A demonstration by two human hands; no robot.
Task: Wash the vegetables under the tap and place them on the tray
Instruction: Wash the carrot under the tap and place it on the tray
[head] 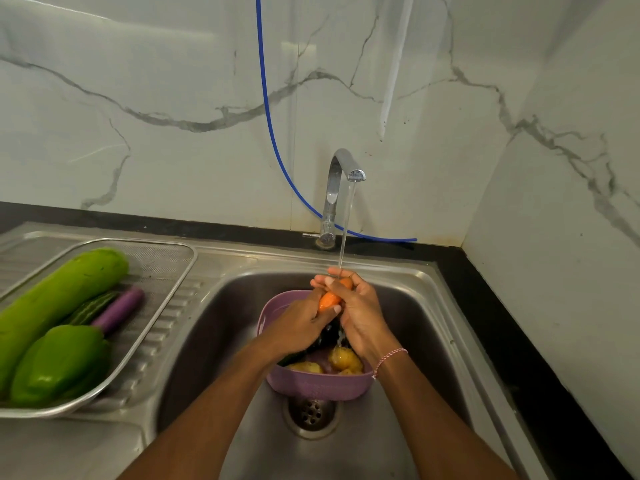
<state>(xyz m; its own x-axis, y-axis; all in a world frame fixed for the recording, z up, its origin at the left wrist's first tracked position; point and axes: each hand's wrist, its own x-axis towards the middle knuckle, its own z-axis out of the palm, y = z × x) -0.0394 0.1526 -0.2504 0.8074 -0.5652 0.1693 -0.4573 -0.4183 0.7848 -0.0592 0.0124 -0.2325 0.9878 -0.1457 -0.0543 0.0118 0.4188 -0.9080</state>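
Ctr frame: carrot clasped betw. both hands under tap, water running onto it | L hand & R hand each curl fingers round carrot | hands above purple basket w/ potatoes, in sink | left of frame: tray holds gourd, capsicum, eggplant.

Single view, head-worn, wide-angle. Looks forward and steeply down from above front edge of sink. Forearms enter from bottom edge. Left hand and right hand meet round carrot near frame centre, close to lens. Tap straight ahead, just above centre. Tray on left, cut off by frame edge. Back wall fills upper half; side wall closes right. Counter lines bow toward edges.
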